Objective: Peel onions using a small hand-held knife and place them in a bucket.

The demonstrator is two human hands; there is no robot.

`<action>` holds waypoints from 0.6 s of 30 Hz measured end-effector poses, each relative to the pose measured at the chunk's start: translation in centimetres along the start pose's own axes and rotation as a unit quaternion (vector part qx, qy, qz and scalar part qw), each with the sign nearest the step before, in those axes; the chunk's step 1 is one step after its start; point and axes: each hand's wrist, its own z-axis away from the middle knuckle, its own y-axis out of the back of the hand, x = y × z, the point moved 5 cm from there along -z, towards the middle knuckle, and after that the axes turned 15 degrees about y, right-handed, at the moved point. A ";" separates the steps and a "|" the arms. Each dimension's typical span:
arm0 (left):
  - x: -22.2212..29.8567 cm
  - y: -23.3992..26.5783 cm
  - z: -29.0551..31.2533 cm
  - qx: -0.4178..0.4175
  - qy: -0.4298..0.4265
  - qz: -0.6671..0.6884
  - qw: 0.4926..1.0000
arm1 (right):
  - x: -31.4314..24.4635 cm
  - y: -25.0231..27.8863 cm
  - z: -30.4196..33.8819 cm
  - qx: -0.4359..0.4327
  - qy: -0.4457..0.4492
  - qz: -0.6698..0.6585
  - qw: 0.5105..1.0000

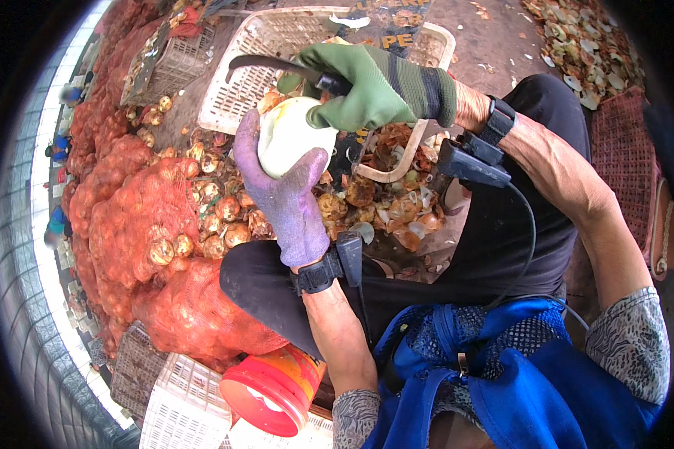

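Observation:
My left hand (290, 198), in a purple glove, is wrapped round a large white peeled onion (296, 150). A small yellowish-brown patch shows near the onion's top. In my green-gloved right hand (374, 88) is a curved knife (277, 63) with a dark blade and black handle. The blade points left, above the onion, and my right thumb rests against the onion's right side. Unpeeled onions (236, 233) lie on the ground left of my left wrist. Loose onion skins (408, 217) are heaped between my legs.
Beyond my hands stands a cream plastic crate (445, 46) with a dark printed strip across it. Red mesh sacks of onions (146, 217) line the left side. A red bucket (266, 400) and white crate (183, 408) stand lower left. More skins (588, 49) lie far right.

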 end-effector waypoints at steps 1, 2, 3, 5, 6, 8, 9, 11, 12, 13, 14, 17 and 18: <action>-0.1 0.5 -0.1 -0.008 -0.015 -0.006 1.000 | -0.9 0.0 -0.2 -0.051 0.060 0.055 0.995; 0.0 0.3 0.0 -0.010 -0.014 -0.005 1.000 | -1.1 0.6 -0.2 -0.051 0.059 0.057 0.995; 0.2 0.1 0.1 -0.005 -0.017 -0.023 1.000 | -1.6 0.8 -0.4 -0.086 0.091 0.058 0.990; 0.1 0.1 0.2 -0.002 -0.019 -0.041 0.999 | -1.8 1.0 -0.7 -0.138 0.119 0.055 0.982; -0.2 0.3 0.0 -0.012 -0.017 -0.047 0.999 | -1.4 1.1 -0.8 -0.138 0.118 0.055 0.982; -0.2 0.0 0.0 -0.022 -0.013 -0.052 0.998 | -0.8 1.6 -1.3 -0.101 0.149 0.066 0.981; 0.0 -0.4 0.2 -0.021 -0.016 -0.025 0.999 | -0.4 2.0 -1.6 -0.083 0.165 0.071 0.980; -0.1 -1.0 0.1 -0.025 -0.017 0.006 1.000 | 1.7 3.4 -2.5 -0.073 0.148 0.125 0.978; 0.3 -0.8 0.2 -0.020 -0.015 0.004 1.000 | 2.1 3.9 -2.9 -0.057 0.137 0.169 0.974; 0.6 -0.6 0.4 -0.014 -0.014 0.002 1.000 | 2.3 4.1 -3.0 -0.054 0.141 0.167 0.974; 0.5 0.6 0.0 -0.008 -0.016 -0.003 1.000 | 2.6 4.0 -3.2 -0.036 0.131 0.170 0.976; -2.5 1.9 -2.2 -0.191 0.162 0.437 0.864 | 2.7 4.3 -2.8 -0.034 -0.038 -0.016 0.999; -2.6 1.9 -2.4 -0.186 0.158 0.435 0.867 | 2.5 4.2 -2.7 -0.086 -0.050 0.000 0.995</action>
